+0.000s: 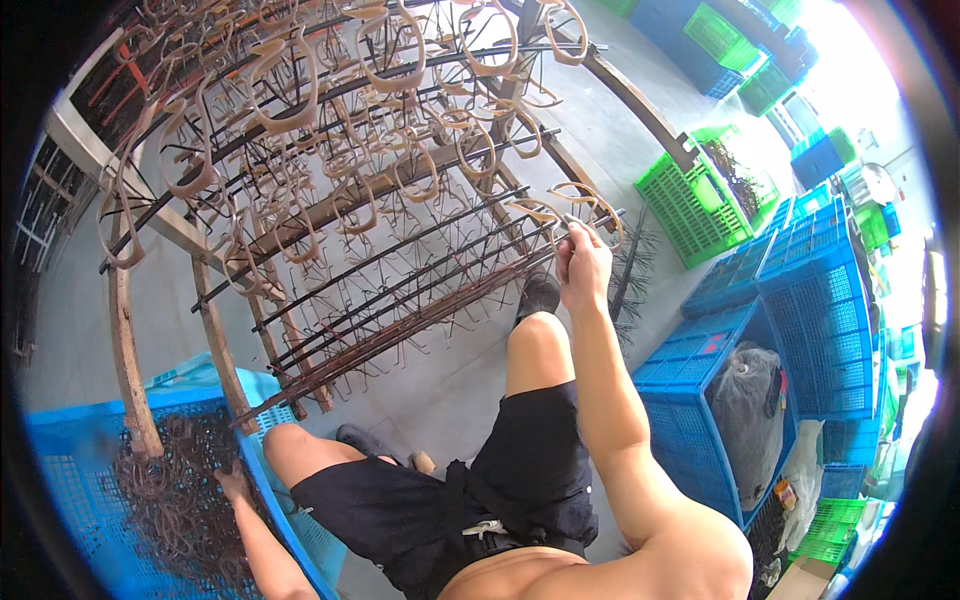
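My right hand point(583, 262) is raised at the right end of a lower rod of the rack, its fingers pinched on a thin tan loop point(538, 210). Another tan loop point(611, 208) hangs just beside those fingers. Down at the left, my left hand point(232, 483) reaches into a heap of dark brown, tangled loops point(185, 500) lying in a blue plastic crate point(70, 475). The left fingers are mostly hidden by the heap. Rows of tan loops point(285, 95) hang from dark hooked rods point(390, 265) across the rack.
Wooden posts point(215, 335) hold up the rods. A green crate point(695, 210) with dark pieces stands beyond my right hand. Blue crates point(815, 290) are stacked on the right; one holds a clear plastic bag point(748, 420). My legs point(535, 430) straddle the grey floor before the rack.
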`<state>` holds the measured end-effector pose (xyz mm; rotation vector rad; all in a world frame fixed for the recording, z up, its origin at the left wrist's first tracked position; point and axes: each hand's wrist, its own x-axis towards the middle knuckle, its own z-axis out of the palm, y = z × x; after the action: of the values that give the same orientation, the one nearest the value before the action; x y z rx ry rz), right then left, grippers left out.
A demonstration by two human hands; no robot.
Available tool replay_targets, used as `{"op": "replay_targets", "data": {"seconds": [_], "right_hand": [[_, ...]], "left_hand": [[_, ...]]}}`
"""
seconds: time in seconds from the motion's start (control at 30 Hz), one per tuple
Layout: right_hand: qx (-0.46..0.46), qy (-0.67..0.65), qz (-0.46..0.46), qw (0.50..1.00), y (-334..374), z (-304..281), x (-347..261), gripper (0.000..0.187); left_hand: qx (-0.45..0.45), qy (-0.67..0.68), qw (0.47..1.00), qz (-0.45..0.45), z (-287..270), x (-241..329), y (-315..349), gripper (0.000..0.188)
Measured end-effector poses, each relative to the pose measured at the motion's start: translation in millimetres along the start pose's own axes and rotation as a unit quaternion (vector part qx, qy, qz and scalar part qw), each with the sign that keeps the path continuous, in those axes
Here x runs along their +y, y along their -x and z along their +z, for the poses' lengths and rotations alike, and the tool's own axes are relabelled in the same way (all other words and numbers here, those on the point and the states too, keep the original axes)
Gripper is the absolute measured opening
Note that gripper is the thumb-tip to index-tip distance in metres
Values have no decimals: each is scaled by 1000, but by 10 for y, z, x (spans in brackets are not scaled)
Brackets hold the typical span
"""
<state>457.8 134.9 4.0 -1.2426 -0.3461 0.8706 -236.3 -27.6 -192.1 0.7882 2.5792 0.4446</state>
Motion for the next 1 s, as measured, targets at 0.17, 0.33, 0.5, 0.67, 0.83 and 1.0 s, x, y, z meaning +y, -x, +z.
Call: {"op": "replay_targets", "data": {"seconds": [0.17,0.33,0.5,0.67,0.83,1.0], "right_hand": [[-16,6,3,1000,47,44,-24,12],[-45,41,-1,998,12,-29,2,15],[-85,83,-74,990,145,-12,145,20],[-84,163,-139,973,189,-84,191,22],[-85,156,-131,975,251,-103,145,21],[-50,218,-188,956,105,-119,220,21]], "left_hand": [[-44,41,997,-44,-158,2,12,51],[-5,271,954,-126,-665,416,493,31],[32,376,909,-177,-1021,213,587,30],[21,483,860,-161,-1127,449,999,26],[-63,546,816,-180,-1101,377,1168,23],[-167,571,799,-90,-905,-229,1023,24]]}}
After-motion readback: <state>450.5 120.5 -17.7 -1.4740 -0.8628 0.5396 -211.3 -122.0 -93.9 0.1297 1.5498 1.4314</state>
